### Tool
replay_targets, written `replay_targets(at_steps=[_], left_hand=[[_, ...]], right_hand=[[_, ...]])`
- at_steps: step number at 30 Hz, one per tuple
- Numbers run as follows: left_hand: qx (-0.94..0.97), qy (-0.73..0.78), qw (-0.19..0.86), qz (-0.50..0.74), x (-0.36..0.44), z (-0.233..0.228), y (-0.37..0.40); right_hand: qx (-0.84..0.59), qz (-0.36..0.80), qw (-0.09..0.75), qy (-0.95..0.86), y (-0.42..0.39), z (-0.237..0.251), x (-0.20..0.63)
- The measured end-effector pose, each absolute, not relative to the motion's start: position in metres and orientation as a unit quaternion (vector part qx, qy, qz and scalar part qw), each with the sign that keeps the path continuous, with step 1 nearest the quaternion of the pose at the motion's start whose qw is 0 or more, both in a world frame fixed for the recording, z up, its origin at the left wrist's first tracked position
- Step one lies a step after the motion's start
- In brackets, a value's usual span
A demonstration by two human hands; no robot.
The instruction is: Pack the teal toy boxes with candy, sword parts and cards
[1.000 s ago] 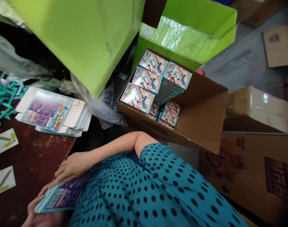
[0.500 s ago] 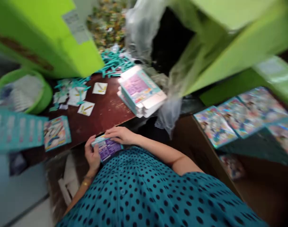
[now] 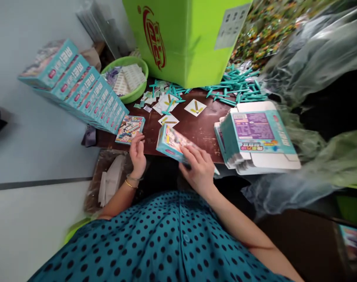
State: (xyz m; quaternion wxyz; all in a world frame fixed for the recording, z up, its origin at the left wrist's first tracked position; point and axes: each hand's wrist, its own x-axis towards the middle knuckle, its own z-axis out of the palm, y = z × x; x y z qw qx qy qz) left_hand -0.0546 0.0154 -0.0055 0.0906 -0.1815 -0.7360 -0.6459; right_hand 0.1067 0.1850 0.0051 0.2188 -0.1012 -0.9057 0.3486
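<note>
My right hand (image 3: 198,166) grips a small teal cardboard box (image 3: 172,141) with a colourful printed face, held tilted over the front edge of the table. Its far end has a flap that sticks out past my hand. My left hand (image 3: 138,156) holds nothing, its fingers raised and apart. Close to those fingertips lies a similar printed box (image 3: 130,128) on the table; whether they touch it I cannot tell. To the right of my right hand sits a stack of flattened teal boxes (image 3: 256,131) with white flaps.
Finished-looking teal boxes (image 3: 87,96) are piled in a leaning row on the left. Behind stand a green basin (image 3: 141,84) and a large green carton (image 3: 172,43). Small printed cards (image 3: 195,107) and teal plastic sticks (image 3: 243,84) cover the table's back. Clear plastic sheeting (image 3: 313,51) hangs at right.
Both hands held a box low against my body, purple side up. Now only my right hand holds a box, raised to the table edge, and my left has come away. The view has swung left.
</note>
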Motion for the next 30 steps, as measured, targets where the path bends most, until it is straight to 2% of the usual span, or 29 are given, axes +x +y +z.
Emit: replay_targets(at_steps=[2, 5, 9, 12, 16, 19, 21, 25, 27, 30], left_hand=[[-0.253, -0.755, 0.109, -0.595, -0.055, -0.012, 0.016], [-0.409, -0.814, 0.035, -0.411, -0.046, -0.042, 0.014], [-0.479, -0.855, -0.012, -0.196, -0.034, -0.078, 0.01], [-0.448, -0.879, 0.026, -0.159, -0.019, -0.073, 0.023], [-0.418, -0.874, 0.08, -0.236, -0.003, -0.037, 0.052], [-0.407, -0.836, 0.089, -0.358, -0.012, -0.008, 0.051], [-0.384, -0.811, 0.079, -0.435, -0.025, 0.008, 0.035], [-0.233, -0.811, 0.071, -0.531, -0.053, 0.024, -0.004], [-0.14, -0.813, 0.084, -0.558, -0.062, 0.024, -0.019], [-0.073, -0.799, 0.088, -0.591, -0.071, 0.021, -0.031]], right_hand=[[-0.077, 0.247, 0.19, -0.947, 0.182, 0.0, 0.091], [-0.059, 0.23, 0.134, -0.962, 0.193, -0.031, 0.075], [-0.311, 0.315, 0.133, -0.887, 0.236, -0.059, 0.078], [-0.331, 0.433, 0.146, -0.826, 0.242, -0.042, 0.088], [-0.18, 0.451, 0.186, -0.854, 0.212, 0.005, 0.087], [-0.105, 0.465, 0.186, -0.859, 0.22, 0.012, 0.043], [-0.109, 0.403, 0.189, -0.889, 0.241, -0.004, -0.005], [0.027, 0.232, 0.066, -0.97, 0.264, -0.053, -0.064], [0.067, 0.207, 0.034, -0.975, 0.261, -0.073, -0.048], [0.118, 0.228, 0.043, -0.965, 0.255, -0.096, 0.015]])
